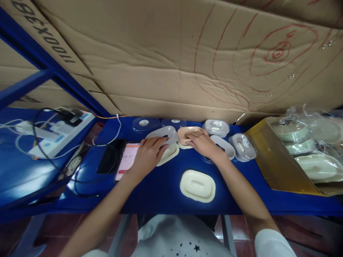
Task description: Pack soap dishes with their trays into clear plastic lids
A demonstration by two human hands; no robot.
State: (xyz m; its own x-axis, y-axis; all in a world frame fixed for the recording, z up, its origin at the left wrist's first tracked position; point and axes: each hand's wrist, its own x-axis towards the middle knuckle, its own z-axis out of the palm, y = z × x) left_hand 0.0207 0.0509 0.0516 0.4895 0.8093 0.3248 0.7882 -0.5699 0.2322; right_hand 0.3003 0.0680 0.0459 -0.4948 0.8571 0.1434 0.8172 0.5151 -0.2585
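Note:
My left hand [152, 150] bends its fingers over the near rim of a grey oval dish [170, 132], with the thumb low at its side. Under that dish lies a cream oval piece [169, 155]. My right hand [202, 143] has its fingers curled into a peach oval dish [183, 132], which sits on another pale piece [184, 145]. Beneath my right wrist a grey oval ring [227, 147] is partly hidden. Closer to my body, a cream oval lid [197, 185] with a raised middle lies alone on the blue table [160, 192].
Clear covers [146, 124] and packed grey boxes [216, 127] line the back. A phone [127, 160] lies left of my left hand, beside a power strip [61, 132] with cables. On the right, a cardboard box [264, 160] holds bagged green dishes [318, 167]. Cardboard [150, 71] walls the back.

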